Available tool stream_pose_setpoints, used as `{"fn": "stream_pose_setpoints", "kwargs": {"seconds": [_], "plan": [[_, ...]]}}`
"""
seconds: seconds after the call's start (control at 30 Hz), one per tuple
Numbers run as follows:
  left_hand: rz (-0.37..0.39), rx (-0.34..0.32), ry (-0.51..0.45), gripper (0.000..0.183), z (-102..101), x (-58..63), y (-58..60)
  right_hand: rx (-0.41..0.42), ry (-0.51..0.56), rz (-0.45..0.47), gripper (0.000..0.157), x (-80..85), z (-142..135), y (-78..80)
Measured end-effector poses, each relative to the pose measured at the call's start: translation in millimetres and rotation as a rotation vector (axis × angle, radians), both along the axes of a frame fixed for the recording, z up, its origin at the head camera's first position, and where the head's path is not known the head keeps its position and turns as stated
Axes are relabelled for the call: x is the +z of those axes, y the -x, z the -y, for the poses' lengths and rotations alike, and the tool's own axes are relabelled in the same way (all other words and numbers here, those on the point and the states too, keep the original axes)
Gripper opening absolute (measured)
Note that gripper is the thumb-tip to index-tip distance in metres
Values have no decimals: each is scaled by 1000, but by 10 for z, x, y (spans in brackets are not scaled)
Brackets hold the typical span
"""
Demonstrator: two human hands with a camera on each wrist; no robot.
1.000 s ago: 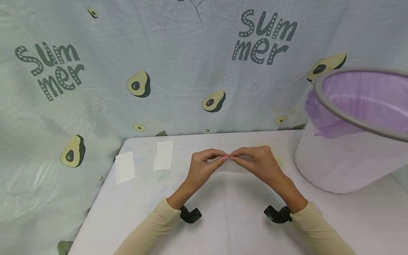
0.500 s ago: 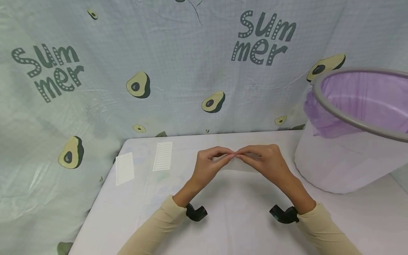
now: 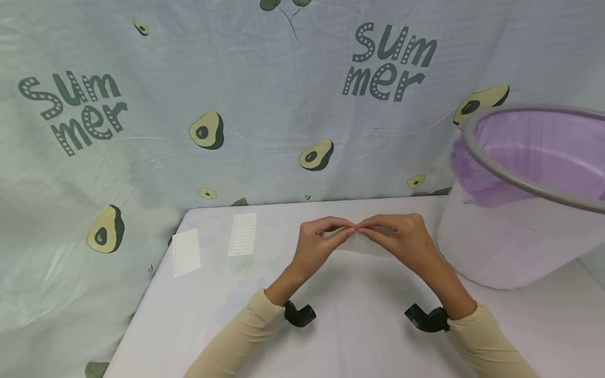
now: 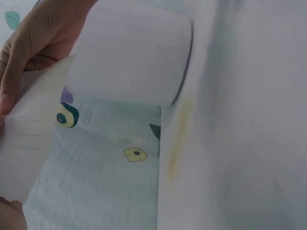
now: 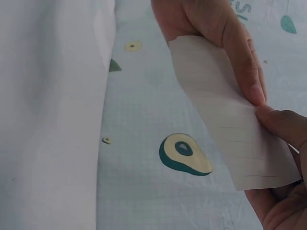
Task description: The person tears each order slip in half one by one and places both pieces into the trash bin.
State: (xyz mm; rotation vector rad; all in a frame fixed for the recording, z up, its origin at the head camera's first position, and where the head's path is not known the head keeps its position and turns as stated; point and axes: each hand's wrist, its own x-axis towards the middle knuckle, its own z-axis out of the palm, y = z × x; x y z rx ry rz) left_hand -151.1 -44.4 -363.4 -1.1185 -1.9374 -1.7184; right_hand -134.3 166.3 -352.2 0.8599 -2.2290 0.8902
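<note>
A small white slip of paper [image 5: 216, 96] with thin printed lines hangs between both hands above the table. My left hand [image 3: 319, 241] pinches its top edge between thumb and fingers. Close against it, my right hand [image 3: 406, 239] pinches the same edge, and the fingertips of the two hands meet. In the left wrist view the paper [image 4: 24, 143] stands at the left with a hand above and below it. From the head view most of the slip is hidden behind the hands.
Two lined paper slips lie on the white-covered table [image 3: 350, 336] at the left: one slip [image 3: 186, 253] by the edge, another slip [image 3: 242, 234] beside it. A large white bin [image 3: 501, 241] with a purple liner stands at the right. Behind hangs a printed curtain [image 3: 264, 126].
Both hands have shifted slightly to the right together, still pinching the paper slip. The head view has tilted up a little. The slips on the table have not moved.
</note>
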Motion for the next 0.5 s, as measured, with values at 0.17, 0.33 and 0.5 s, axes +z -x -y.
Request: {"fn": "stream_pose_setpoints", "kwargs": {"seconds": [0.17, 0.33, 0.5], "plan": [[17, -24, -33, 8, -40, -68, 48, -5, -3, 22, 20, 39, -25, -7], [35, -24, -48, 10, -104, -198, 157, -17, 2, 44, 22, 94, -66, -31], [44, -42, -64, 10, -146, -206, 186, -19, 9, 55, 24, 153, -114, -54]]}}
